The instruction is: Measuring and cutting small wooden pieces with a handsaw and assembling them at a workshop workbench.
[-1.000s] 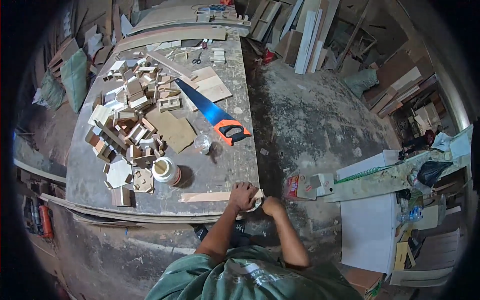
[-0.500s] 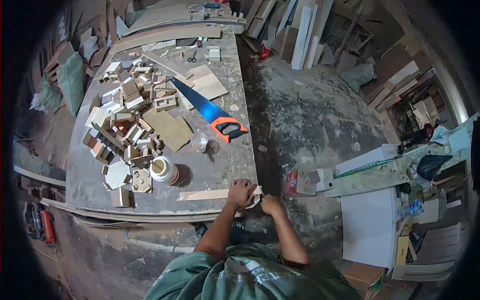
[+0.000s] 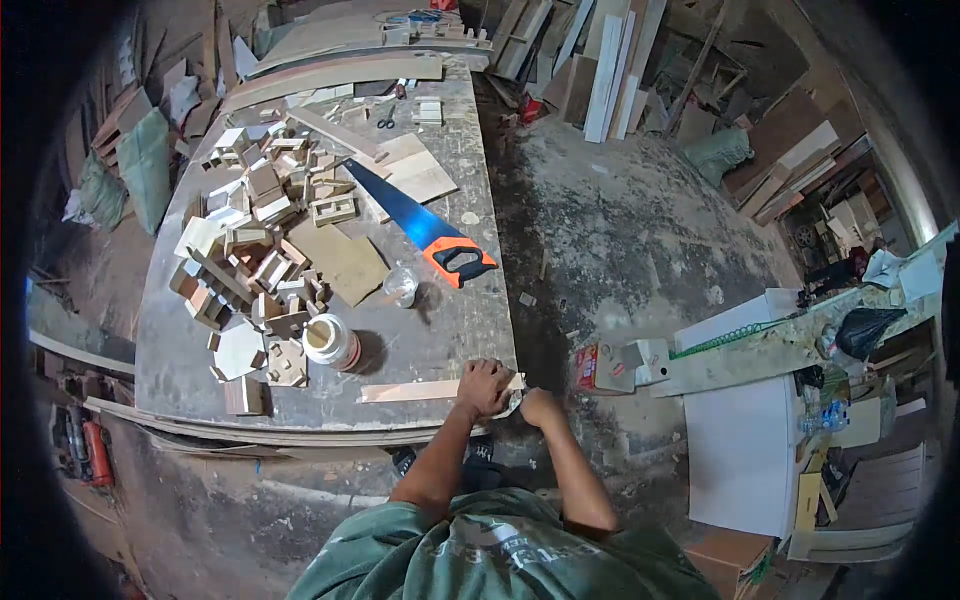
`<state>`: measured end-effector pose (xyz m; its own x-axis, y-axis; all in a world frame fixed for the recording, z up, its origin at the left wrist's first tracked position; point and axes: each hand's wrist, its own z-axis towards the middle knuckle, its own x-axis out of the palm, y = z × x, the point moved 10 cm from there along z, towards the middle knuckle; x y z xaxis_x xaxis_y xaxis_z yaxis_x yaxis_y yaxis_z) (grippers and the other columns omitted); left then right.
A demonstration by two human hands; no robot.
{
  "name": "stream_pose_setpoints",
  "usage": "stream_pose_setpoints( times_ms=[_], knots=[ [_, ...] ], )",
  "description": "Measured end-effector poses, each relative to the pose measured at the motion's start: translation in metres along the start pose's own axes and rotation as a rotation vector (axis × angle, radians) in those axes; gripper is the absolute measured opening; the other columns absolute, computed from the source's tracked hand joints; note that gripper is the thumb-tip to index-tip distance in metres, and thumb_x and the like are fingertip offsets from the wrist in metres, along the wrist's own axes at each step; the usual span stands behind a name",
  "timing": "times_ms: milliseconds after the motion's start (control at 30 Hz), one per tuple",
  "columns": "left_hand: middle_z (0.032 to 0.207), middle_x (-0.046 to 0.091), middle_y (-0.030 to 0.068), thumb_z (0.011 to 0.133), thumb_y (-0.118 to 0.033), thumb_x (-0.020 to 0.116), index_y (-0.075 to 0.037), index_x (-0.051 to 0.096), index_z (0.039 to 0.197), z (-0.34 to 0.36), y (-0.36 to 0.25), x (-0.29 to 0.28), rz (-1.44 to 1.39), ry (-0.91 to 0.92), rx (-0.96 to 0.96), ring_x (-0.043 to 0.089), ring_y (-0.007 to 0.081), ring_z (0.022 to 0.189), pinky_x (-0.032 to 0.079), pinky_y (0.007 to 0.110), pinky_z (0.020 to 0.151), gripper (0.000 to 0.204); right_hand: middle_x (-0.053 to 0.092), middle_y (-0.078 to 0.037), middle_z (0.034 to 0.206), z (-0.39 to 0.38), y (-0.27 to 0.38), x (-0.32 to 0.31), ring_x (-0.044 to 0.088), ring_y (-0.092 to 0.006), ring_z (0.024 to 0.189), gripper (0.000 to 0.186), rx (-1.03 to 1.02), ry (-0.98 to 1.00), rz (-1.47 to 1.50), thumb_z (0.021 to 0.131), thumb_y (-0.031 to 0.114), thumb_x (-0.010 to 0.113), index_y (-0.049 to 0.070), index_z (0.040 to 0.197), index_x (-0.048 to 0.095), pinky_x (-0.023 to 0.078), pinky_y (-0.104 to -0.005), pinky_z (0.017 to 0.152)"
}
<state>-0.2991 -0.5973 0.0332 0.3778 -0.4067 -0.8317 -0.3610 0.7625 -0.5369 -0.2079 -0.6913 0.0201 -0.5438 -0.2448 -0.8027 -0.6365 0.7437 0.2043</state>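
A thin pale wooden strip (image 3: 412, 391) lies along the near edge of the workbench (image 3: 310, 405), its right end at the bench's corner. My left hand (image 3: 484, 388) is closed over that strip near its right end and holds it down on the bench. Just past the corner, my right hand (image 3: 541, 408) is a closed fist beside the strip's end. What it grips is hidden by the fingers; a small whitish piece (image 3: 514, 398) shows between the two hands. Farther up the bench lies a handsaw (image 3: 420, 222) with a blue blade and an orange-and-black handle.
Several small wooden box-like pieces (image 3: 262, 240) are heaped on the bench's left. Nearer stand a white tub (image 3: 330, 342) and a clear plastic cup (image 3: 400, 287). Scissors (image 3: 386, 118) and a flat board (image 3: 415, 166) lie farther off. A red box (image 3: 598, 368) sits right of the bench.
My right hand has shifted very slightly at the strip's end. The left hand stays on the strip, and the whole view has moved a little.
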Motion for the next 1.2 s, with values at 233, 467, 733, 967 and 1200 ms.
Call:
stream_pose_setpoints(
  times_ms=[233, 467, 733, 967, 1200],
  knots=[
    [0.115, 0.055, 0.0121, 0.080, -0.044, 0.064, -0.017, 0.062, 0.120, 0.003, -0.003, 0.009, 0.020, 0.072, 0.001, 0.051, 0.0311, 0.112, 0.035, 0.047, 0.095, 0.047, 0.066, -0.029, 0.106, 0.000, 0.011, -0.001, 0.065, -0.0421, 0.101, 0.030, -0.094, 0.078, -0.131, 0.080, 0.011, 0.051, -0.003, 0.097, 0.071, 0.052, -0.0470, 0.088],
    [0.112, 0.056, 0.0103, 0.077, -0.039, 0.068, -0.018, 0.062, 0.119, 0.005, -0.009, -0.002, 0.007, 0.021, -0.002, 0.050, 0.0305, 0.110, 0.035, 0.047, 0.093, 0.047, 0.066, -0.028, 0.105, -0.005, -0.005, -0.006, 0.065, -0.0428, 0.101, 0.031, 0.029, -0.078, -0.004, 0.081, 0.014, 0.051, -0.002, 0.097, 0.072, 0.052, -0.0493, 0.086],
    [0.113, 0.057, 0.0110, 0.081, -0.044, 0.063, -0.020, 0.064, 0.118, 0.000, 0.007, -0.004, 0.012, -0.014, -0.005, 0.051, 0.0300, 0.111, 0.036, 0.047, 0.094, 0.044, 0.066, -0.028, 0.106, -0.021, 0.020, -0.008, 0.065, -0.0426, 0.100, 0.032, 0.003, 0.046, -0.092, 0.082, 0.017, 0.052, -0.001, 0.100, 0.071, 0.052, -0.0496, 0.085],
    [0.111, 0.056, 0.0110, 0.081, -0.044, 0.062, -0.019, 0.062, 0.117, 0.004, 0.000, -0.004, 0.031, -0.008, 0.002, 0.051, 0.0306, 0.109, 0.035, 0.048, 0.091, 0.043, 0.065, -0.028, 0.110, -0.004, -0.002, 0.011, 0.064, -0.0440, 0.103, 0.028, -0.023, 0.073, -0.129, 0.088, 0.013, 0.049, -0.002, 0.096, 0.071, 0.052, -0.0497, 0.086],
    [0.112, 0.056, 0.0115, 0.080, -0.044, 0.064, -0.018, 0.062, 0.116, -0.003, 0.007, 0.000, -0.004, 0.003, -0.021, 0.050, 0.0308, 0.110, 0.035, 0.048, 0.092, 0.045, 0.064, -0.030, 0.106, -0.009, 0.018, 0.002, 0.062, -0.0464, 0.102, 0.030, -0.169, 0.138, -0.133, 0.081, 0.013, 0.050, -0.005, 0.095, 0.070, 0.051, -0.0500, 0.088]
  ],
)
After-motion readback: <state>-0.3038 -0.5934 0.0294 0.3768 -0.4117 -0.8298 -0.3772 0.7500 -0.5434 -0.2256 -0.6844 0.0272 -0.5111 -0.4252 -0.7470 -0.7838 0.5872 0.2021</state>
